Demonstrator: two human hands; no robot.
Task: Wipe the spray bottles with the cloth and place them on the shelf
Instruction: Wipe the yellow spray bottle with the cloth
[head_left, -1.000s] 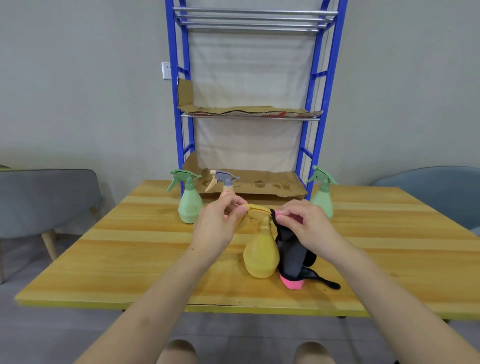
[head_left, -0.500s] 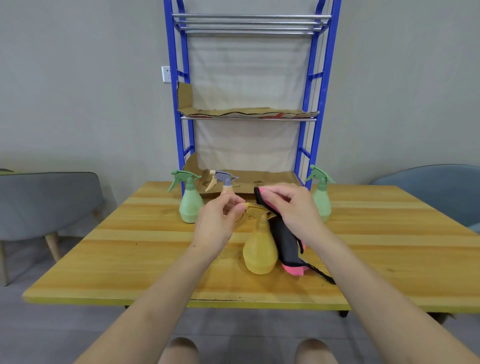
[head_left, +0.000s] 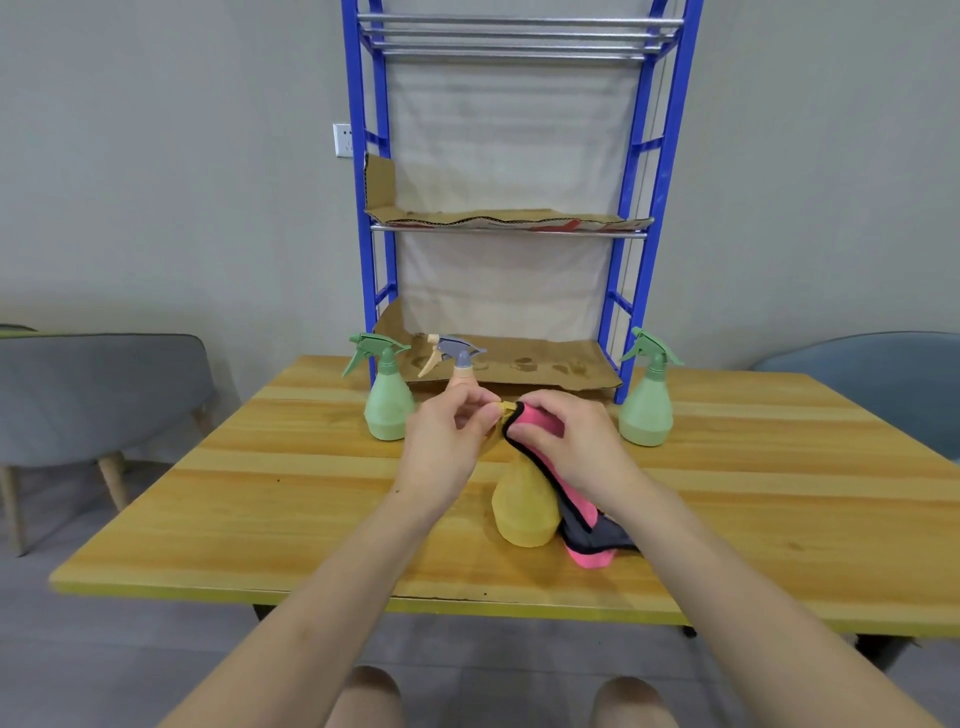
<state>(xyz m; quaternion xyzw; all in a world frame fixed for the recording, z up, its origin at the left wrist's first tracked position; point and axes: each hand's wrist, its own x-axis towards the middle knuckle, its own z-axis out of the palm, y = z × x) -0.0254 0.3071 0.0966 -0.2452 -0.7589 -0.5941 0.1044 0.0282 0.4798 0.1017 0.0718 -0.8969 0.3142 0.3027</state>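
A yellow spray bottle (head_left: 522, 506) stands near the table's front middle. My left hand (head_left: 447, 441) pinches the nozzle tip of its spray head. My right hand (head_left: 563, 441) grips a pink and dark grey cloth (head_left: 576, 512) and presses it over the top of that spray head; the cloth hangs down the bottle's right side to the tabletop. Two green spray bottles (head_left: 387, 400) (head_left: 647, 402) stand left and right of the blue shelf (head_left: 631, 270). A peach bottle with a grey spray head (head_left: 460, 361) stands behind my left hand, mostly hidden.
The blue metal shelf stands at the back of the wooden table (head_left: 260, 499), with cardboard sheets (head_left: 524, 364) on its lower and middle levels. A grey chair (head_left: 98, 395) is at the left and a blue chair (head_left: 878, 384) at the right.
My right hand has moved the cloth from the bottle's right side up onto the spray head, next to my left fingers. My left hand has kept its pinch on the nozzle.
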